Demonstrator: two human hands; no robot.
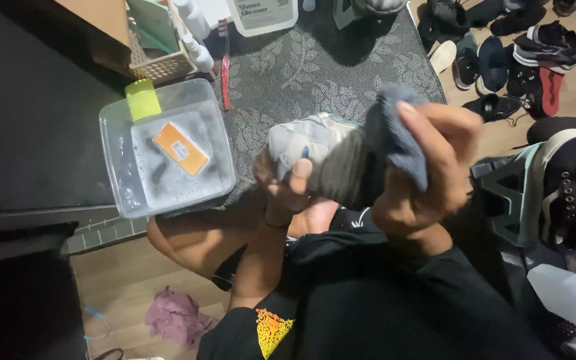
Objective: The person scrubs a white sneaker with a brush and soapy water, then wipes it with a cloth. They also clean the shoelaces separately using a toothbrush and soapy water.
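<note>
- The grey shoe (315, 150) looks like smooth, slightly shiny synthetic with a duller, darker sole side.
- The cloth (395, 137) in the right hand (428, 180) is soft, matt, fuzzy blue-grey fabric.
- The tub (118, 130) is clear glossy plastic holding foamy water; the green clip (141, 99) on its rim is matt plastic.
- The mat (315, 60) is woven, matt grey textile with a pale leaf pattern.
- The floor (121, 287) is smooth wood-look board with a low sheen.
- The pink rag (175, 317) is crumpled matt cloth.
- The spray bottle (568, 293) is white, smooth plastic.

Grey shoe (315, 157) w/ grey cloth (395, 133) at centre; clear tub (118, 133) upper left w/ orange brush (180, 148); dark leaf-pattern mat (315, 67); purple rag (176, 317) lower left
</note>
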